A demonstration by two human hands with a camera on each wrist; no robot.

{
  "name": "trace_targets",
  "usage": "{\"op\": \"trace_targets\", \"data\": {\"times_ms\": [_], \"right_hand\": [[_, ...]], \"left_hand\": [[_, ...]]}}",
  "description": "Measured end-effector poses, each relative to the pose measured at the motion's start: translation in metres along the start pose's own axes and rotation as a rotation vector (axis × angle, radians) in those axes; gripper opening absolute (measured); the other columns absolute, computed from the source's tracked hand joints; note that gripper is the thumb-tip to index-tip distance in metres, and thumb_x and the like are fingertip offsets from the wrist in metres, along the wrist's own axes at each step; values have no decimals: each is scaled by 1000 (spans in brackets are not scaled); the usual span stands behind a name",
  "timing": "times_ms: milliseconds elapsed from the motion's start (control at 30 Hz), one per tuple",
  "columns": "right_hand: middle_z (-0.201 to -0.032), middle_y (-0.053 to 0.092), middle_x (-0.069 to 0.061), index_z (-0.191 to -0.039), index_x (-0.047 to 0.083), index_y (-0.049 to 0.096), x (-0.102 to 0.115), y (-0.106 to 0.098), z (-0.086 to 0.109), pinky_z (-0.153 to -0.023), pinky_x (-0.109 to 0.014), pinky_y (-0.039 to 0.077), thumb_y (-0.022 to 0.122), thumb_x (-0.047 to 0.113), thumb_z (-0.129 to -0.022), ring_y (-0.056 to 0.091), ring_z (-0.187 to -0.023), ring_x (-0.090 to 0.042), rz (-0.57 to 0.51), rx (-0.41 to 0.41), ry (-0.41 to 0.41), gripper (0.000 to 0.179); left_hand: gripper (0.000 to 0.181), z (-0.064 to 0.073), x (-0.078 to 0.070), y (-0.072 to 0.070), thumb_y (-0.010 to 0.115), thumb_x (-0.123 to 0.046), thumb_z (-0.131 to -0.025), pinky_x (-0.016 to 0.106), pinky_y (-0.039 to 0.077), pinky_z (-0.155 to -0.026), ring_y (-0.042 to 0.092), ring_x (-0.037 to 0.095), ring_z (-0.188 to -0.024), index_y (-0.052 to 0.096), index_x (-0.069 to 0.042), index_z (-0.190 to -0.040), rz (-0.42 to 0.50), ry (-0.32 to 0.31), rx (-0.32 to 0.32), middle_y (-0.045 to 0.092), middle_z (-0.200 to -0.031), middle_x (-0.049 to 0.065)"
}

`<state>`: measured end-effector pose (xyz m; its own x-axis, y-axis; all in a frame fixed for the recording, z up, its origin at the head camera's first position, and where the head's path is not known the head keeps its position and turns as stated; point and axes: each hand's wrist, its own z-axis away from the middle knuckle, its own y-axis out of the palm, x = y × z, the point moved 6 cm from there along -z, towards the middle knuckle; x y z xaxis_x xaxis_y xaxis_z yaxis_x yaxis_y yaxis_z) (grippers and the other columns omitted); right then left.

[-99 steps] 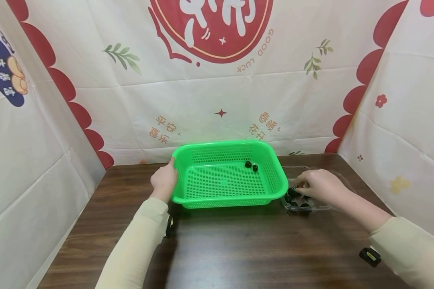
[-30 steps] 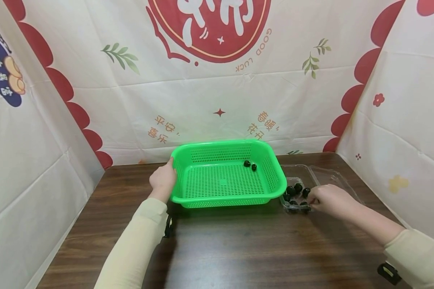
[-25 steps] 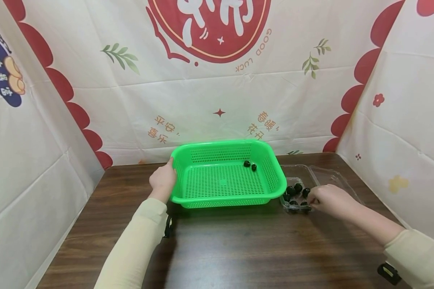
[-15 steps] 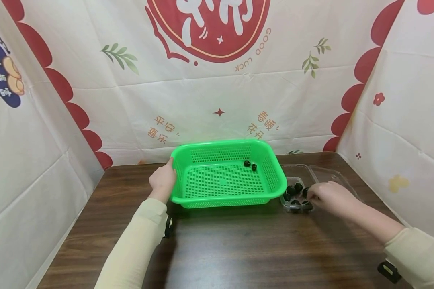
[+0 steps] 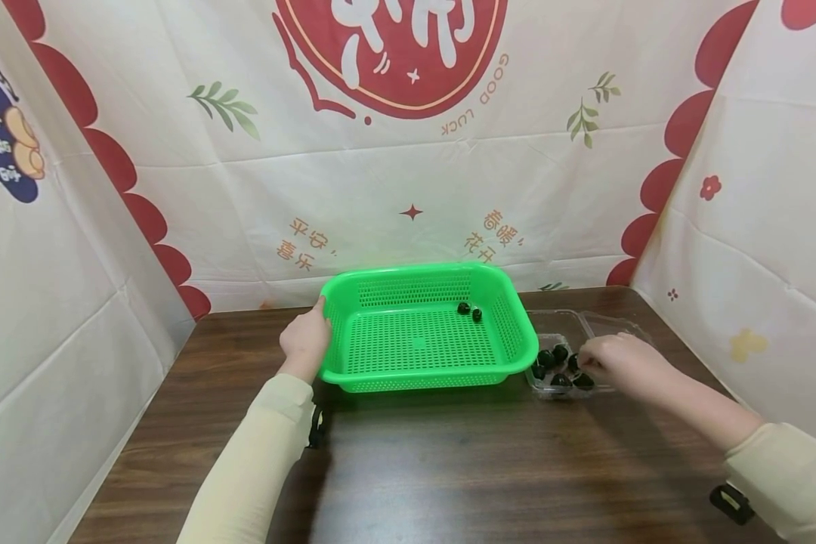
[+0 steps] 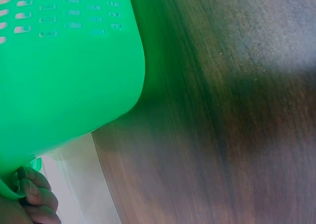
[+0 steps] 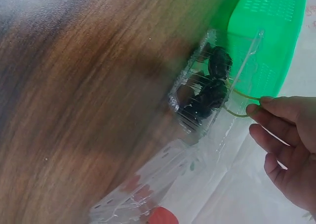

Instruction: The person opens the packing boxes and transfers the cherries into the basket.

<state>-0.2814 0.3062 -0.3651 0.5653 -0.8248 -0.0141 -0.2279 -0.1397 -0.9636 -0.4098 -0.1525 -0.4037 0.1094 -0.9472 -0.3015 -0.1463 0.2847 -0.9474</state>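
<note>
My left hand (image 5: pixel 306 341) grips the left rim of a green plastic basket (image 5: pixel 418 378); in the left wrist view its curled fingers (image 6: pixel 42 197) show at the rim. Two dark cherries (image 5: pixel 470 311) lie in the basket near its back right corner. Right of the basket stands an open clear plastic box (image 7: pixel 176 98) with several dark cherries (image 7: pixel 213 93) in it. My right hand (image 5: pixel 622 361) is at the box's right side. In the right wrist view, thumb and index finger of the right hand (image 7: pixel 286 140) pinch two thin cherry stems (image 7: pixel 237 115) that run down into the box.
The box's clear hinged lid (image 7: pixel 148 184) lies folded out to the right, partly behind my right hand. Everything stands on a dark wooden table (image 5: pixel 408 468). A printed white cloth (image 5: pixel 381 189) hangs behind and along both sides.
My right hand has moved from above the cherries to the box's right side and risen slightly. The front cherries have shifted inside the box. My left hand keeps its place on the rim.
</note>
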Motion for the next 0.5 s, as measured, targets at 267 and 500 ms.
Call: {"op": "trace_targets", "data": {"times_ms": [267, 500], "right_hand": [[-64, 31, 16, -65, 23, 48, 6, -11, -4, -58, -28, 27, 72, -4, -78, 29, -59, -1, 0, -10, -12, 39], [-64, 32, 18, -65, 23, 49, 14, -23, -11, -60, -29, 29, 74, -7, -75, 30, -59, 0, 7, -56, -61, 39]], "left_hand": [[54, 1, 0, 0, 50, -28, -100, 45, 47, -56, 64, 31, -77, 37, -23, -152, -3, -4, 13, 69, -92, 17], [54, 0, 0, 0, 51, -27, -100, 44, 47, -55, 63, 30, -73, 37, -23, -152, -3, 2, 6, 68, -89, 16]]}}
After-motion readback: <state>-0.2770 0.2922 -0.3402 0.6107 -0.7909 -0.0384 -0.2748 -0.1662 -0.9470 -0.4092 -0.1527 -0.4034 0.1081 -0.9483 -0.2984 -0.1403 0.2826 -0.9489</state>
